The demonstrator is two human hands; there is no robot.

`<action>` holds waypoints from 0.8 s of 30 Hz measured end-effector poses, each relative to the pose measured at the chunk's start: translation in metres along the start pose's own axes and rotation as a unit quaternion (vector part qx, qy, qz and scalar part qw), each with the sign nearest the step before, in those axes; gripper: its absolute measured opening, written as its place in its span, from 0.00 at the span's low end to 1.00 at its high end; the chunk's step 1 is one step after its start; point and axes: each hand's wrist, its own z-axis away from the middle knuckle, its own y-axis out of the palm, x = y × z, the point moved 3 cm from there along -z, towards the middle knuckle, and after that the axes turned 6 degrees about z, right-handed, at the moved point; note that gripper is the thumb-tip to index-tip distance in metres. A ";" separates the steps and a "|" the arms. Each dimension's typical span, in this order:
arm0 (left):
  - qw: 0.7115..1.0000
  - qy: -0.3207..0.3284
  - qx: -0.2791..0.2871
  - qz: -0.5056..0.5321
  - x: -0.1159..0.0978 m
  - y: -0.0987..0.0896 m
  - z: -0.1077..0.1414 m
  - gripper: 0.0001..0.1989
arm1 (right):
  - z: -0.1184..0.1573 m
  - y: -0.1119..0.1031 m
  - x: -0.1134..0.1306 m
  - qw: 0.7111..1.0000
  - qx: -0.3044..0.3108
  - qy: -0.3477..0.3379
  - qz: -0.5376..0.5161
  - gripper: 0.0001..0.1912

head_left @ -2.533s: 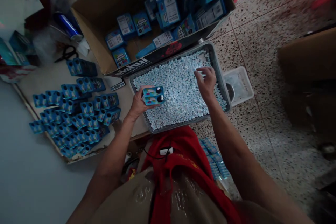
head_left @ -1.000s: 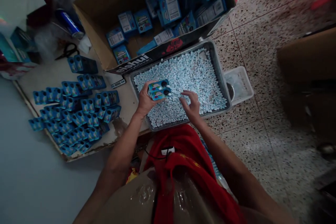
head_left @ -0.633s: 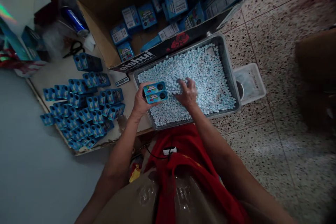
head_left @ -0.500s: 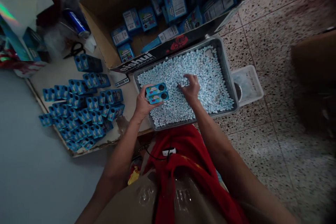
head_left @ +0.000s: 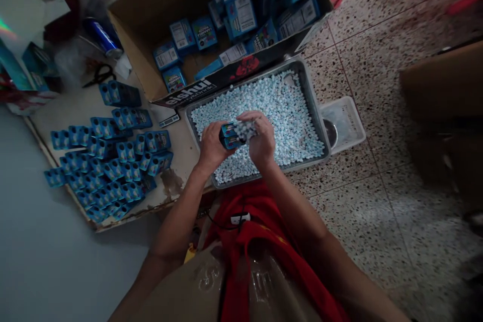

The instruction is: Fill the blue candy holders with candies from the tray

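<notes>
My left hand (head_left: 211, 148) grips two small blue candy boxes (head_left: 231, 142) side by side, over the left part of a metal tray (head_left: 316, 110). Their dark round openings face my right hand (head_left: 263, 143), which is cupped around a heap of small pale blue and white candies (head_left: 245, 130). That handful is right at the box ends; whether any pieces are dropping in, I cannot tell. A thick layer of the same loose candies (head_left: 283, 105) covers the tray below both hands.
Several rows of similar blue boxes (head_left: 113, 166) stand on the table at left, near scissors (head_left: 100, 74) and a blue can (head_left: 101, 36). Behind the tray is a large cardboard carton (head_left: 132, 15) holding more blue boxes. A plastic container (head_left: 352, 121) sits right of the tray.
My right hand has lifted from the candies in the tray and moved left to the boxes with a handful. My left hand has tilted the boxes toward it. The view has shifted slightly.
</notes>
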 end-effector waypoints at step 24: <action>0.949 -0.073 -0.007 0.308 0.055 -0.004 0.013 0.48 | 0.019 -0.059 -0.091 0.844 0.107 -0.049 0.523 0.31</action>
